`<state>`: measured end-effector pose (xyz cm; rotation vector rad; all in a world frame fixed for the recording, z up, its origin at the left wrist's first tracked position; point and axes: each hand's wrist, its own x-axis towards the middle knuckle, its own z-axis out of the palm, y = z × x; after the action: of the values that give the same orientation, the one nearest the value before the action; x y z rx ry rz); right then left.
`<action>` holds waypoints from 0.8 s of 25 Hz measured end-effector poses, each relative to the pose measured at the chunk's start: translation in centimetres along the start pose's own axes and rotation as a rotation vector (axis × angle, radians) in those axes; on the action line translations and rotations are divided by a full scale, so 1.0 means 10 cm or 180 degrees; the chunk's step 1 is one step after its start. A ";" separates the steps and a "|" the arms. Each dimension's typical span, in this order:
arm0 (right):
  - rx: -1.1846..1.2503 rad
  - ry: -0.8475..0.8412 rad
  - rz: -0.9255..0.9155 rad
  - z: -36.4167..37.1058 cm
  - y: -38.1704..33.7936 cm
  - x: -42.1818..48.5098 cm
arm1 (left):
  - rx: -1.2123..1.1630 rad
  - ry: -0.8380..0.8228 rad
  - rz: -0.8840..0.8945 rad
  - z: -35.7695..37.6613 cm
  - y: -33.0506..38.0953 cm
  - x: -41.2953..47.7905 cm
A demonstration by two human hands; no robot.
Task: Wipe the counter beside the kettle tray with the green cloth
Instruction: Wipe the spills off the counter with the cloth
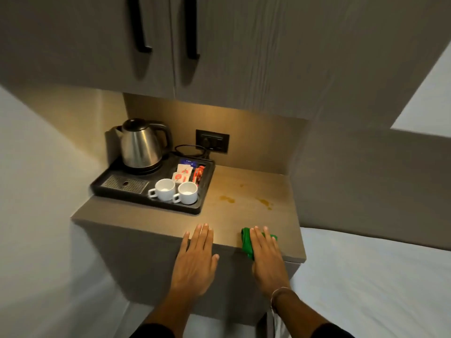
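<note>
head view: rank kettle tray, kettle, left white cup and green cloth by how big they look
1. kettle tray
2. kettle
3. unsure: left white cup or green cloth, nearer and mostly under the right hand

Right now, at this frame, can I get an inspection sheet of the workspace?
Surface: brown counter, yellowish stains right of the kettle tray, unwiped.
Job's things: green cloth bunched at the front edge under the right hand; tray at the left.
Clutter: on the tray, kettle, two white cups, sachets.
Hands: left hand flat on the front edge, holding nothing; right hand flat, pressing the cloth.
Cables: black cable loops behind the tray to the wall socket.
Surroundings: cabinet doors above; white bedding to the right.
</note>
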<state>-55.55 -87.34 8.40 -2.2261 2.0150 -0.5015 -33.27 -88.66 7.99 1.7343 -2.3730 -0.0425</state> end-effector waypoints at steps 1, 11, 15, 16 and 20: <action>-0.0013 -0.0028 0.0127 0.01 0.10 0.12 | -0.0049 -0.0053 0.0091 0.06 0.01 0.22; -0.0318 -0.0482 0.0470 0.08 0.72 0.87 | -0.0343 -0.0468 0.0325 0.51 0.09 1.42; -0.0038 -0.0497 0.0281 0.18 0.71 0.85 | -0.0382 -0.0470 0.0320 0.66 0.06 1.42; -0.0029 -0.0570 0.0169 0.18 0.74 0.81 | -0.0382 -0.0460 0.0316 0.67 0.06 1.41; -0.0301 -0.0894 -0.0497 0.10 1.28 0.60 | -0.0418 -0.0350 0.0249 0.72 0.06 1.42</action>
<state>-66.97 -94.92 4.79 -2.3648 1.7690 -0.0976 -39.20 -102.59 3.03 1.6173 -2.4516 -0.2826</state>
